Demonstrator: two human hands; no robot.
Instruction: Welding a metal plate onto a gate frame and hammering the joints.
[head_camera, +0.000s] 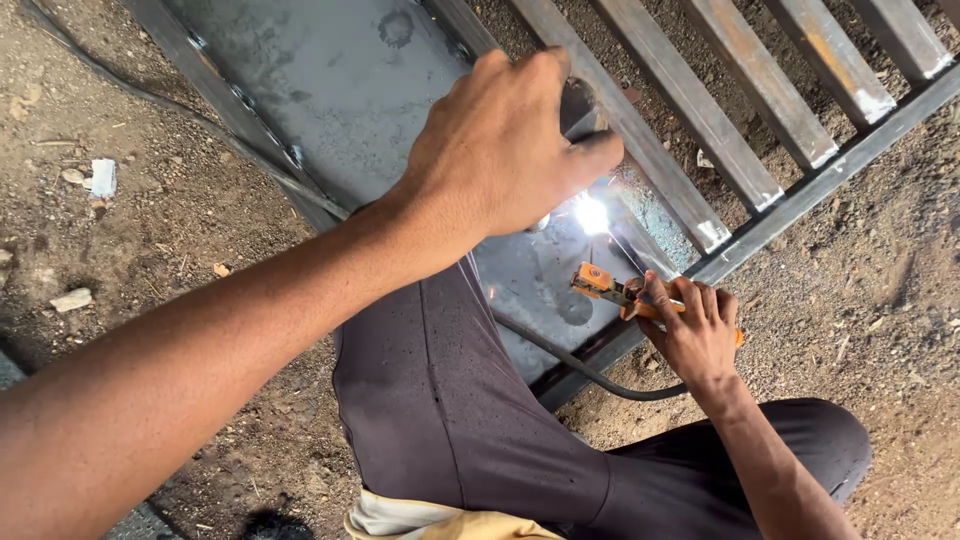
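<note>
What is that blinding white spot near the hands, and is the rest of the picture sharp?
In the head view the welding arc burns out to pure white, with glare spilling onto the metal sheet. The left hand, raised close to the camera, looks slightly soft; the right hand gripping the orange electrode holder is sharper. Daylight is even, shadows soft.

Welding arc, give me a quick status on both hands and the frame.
Right hand shut on orange electrode holder, arc lit at the metal frame. Left hand raised over the arc, empty. Black cable trails across the frame's edge.
</note>
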